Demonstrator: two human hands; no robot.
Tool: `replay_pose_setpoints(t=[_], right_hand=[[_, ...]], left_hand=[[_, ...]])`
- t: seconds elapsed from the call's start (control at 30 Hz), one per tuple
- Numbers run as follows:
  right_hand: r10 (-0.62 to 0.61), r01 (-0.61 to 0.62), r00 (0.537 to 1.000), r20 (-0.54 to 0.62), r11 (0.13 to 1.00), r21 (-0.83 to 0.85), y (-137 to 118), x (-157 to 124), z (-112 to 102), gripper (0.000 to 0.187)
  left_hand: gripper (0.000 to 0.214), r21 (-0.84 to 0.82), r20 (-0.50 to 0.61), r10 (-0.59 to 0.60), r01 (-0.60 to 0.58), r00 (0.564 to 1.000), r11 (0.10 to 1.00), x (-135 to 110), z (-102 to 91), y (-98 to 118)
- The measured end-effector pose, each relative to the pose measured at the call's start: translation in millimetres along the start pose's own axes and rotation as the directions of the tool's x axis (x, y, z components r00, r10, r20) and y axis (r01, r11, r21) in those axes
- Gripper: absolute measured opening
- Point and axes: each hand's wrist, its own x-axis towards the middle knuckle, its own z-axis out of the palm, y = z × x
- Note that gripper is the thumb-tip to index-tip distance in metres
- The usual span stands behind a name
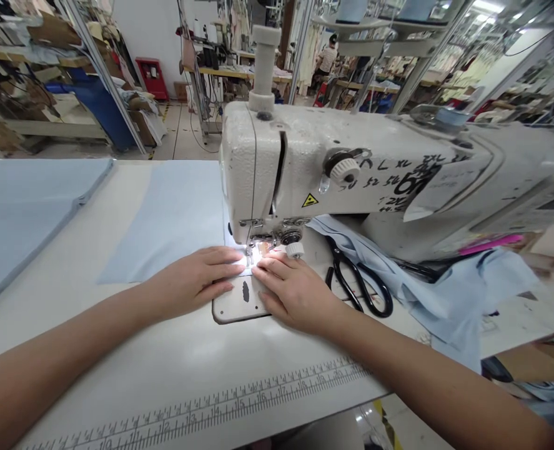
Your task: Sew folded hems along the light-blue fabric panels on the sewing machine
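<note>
A light blue fabric piece (178, 206) lies under the needle area of a white sewing machine (305, 162). My left hand (197, 278) rests flat on the fabric's near edge, left of the presser foot (250, 255), fingers stretched out. On the right of the foot, my right hand (295, 290) lies with its fingertips close to the needle and its fingers extended. The machine's lamp lights the spot between both hands. The metal needle plate (239, 306) shows just in front of them. Glare hides the exact stitch point.
Black-handled scissors (358, 278) lie right of my right hand, beside crumpled blue fabric (464, 300). A stack of blue fabric (28, 212) covers the table's left side. A printed ruler (239, 406) runs along the front edge. A person (327, 59) is far behind.
</note>
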Motion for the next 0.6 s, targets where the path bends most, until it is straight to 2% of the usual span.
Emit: replay_pose_setpoints(t=[0.2,0.6], right_hand=[[0.031,-0.028,0.998,0.052,0.998,-0.056,0.0,0.2,-0.8,0.039],[0.035,-0.034,0.999,0.006,0.995,-0.095,-0.4,-3.8,-5.9,0.033]], left_hand=[[0.034,0.029,0.014,-0.015,0.014,1.000,0.999,-0.1,1.8,-5.4],[0.038,0.054,0.020,-0.072,0.071,0.997,0.996,-0.6,0.2,-0.7]])
